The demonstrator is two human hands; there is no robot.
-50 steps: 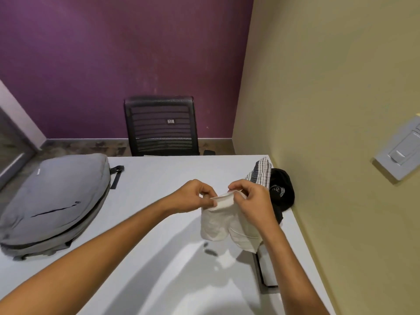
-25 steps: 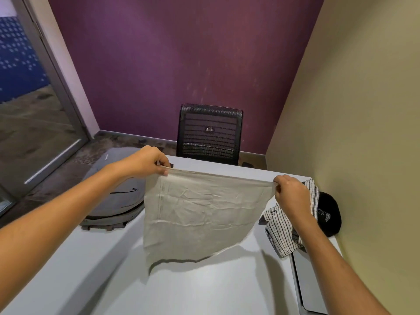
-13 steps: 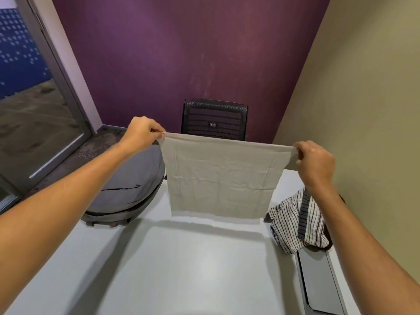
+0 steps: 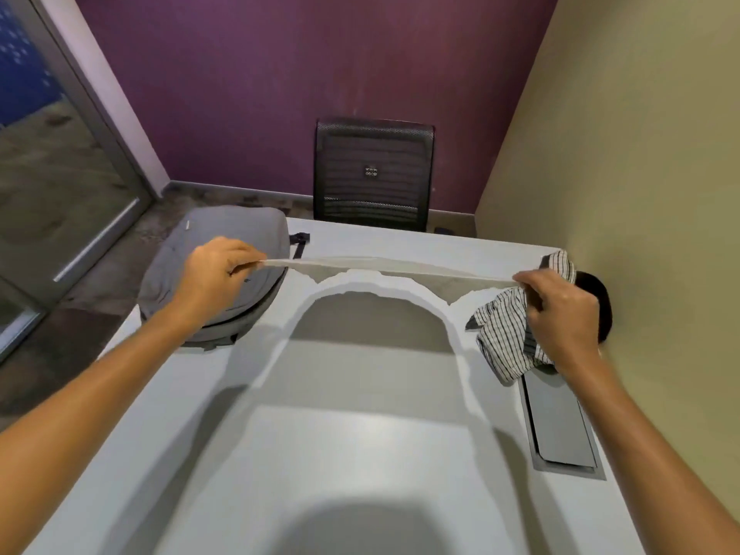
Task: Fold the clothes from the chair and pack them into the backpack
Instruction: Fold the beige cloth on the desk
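One pale cloth [image 4: 384, 267] held stretched taut above the counter [image 4: 360, 434], seen nearly edge-on as a thin band, lower edge ragged in outline and partly blurred. Left hand [image 4: 216, 270] pinched shut on the cloth's left end, directly over the grey backpack [image 4: 224, 242]. Right hand [image 4: 560, 310] closed on the cloth's right end, just in front of the striped garment [image 4: 504, 338]. Cloth clear of the counter surface; broad arched shadow cast beneath it.

Backpack lying flat at the counter's far left corner, partly overhanging the edge, black strap [image 4: 299, 244] showing at its far side. Striped garment crumpled at the counter's right edge, against the yellow wall, touching a dark cap [image 4: 598, 298] behind it. Grey cable hatch [image 4: 560, 426] set in the counter just near of the garment. Black mesh chair [image 4: 372, 174] beyond the counter's far edge, against the purple wall. Glass door [image 4: 52, 174] at left.
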